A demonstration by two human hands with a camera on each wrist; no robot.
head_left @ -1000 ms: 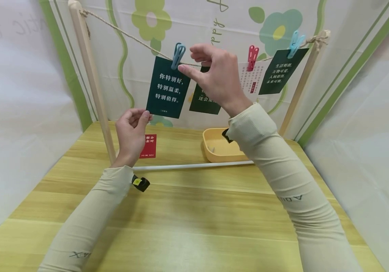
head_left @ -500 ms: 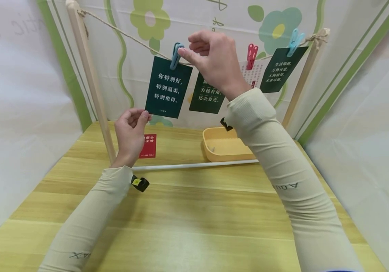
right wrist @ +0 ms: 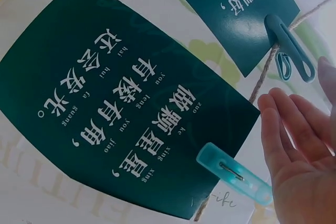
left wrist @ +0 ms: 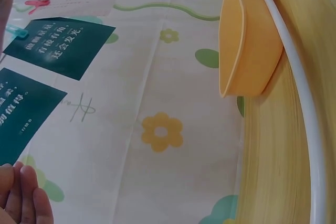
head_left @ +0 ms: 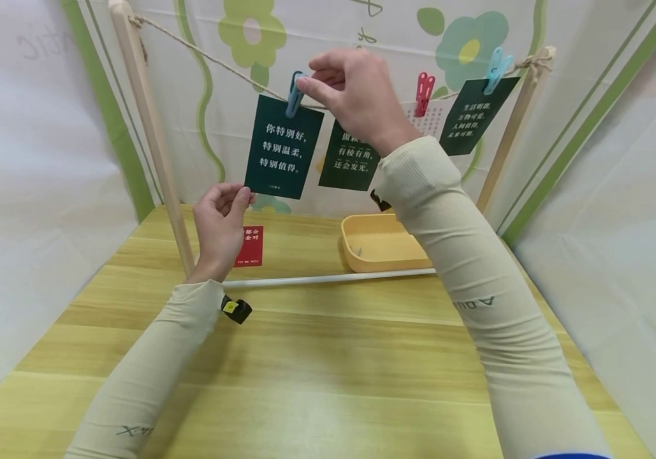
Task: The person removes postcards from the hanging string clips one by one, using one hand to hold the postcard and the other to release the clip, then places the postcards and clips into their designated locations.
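In the head view a dark green card (head_left: pixel 284 148) with white characters hangs from a twine line, clipped by a blue clothespin (head_left: pixel 294 95). My left hand (head_left: pixel 220 226) pinches the card's lower left corner between thumb and fingers. My right hand (head_left: pixel 362 95) is beside the clothespin, its fingers loosely extended. In the right wrist view the thumb of that hand (right wrist: pixel 304 156) stands close to the handles of the clothespin (right wrist: pixel 289 51), with a small gap. A second green card (right wrist: pixel 110 103), held by a turquoise clothespin (right wrist: pixel 233 173), hangs next to it.
Further right hang a white card with a red clothespin (head_left: pixel 424 94) and a green card (head_left: pixel 479 116) with a light blue one. Wooden posts (head_left: pixel 150 127) carry the twine. A red card (head_left: pixel 251 247), a yellow tray (head_left: pixel 391 261) and a white bar (head_left: pixel 305 280) lie on the table.
My right hand has moved slightly up and left, its thumb rising from the clothespin's lower part to its upper handles. The left hand keeps its grip on the card corner.
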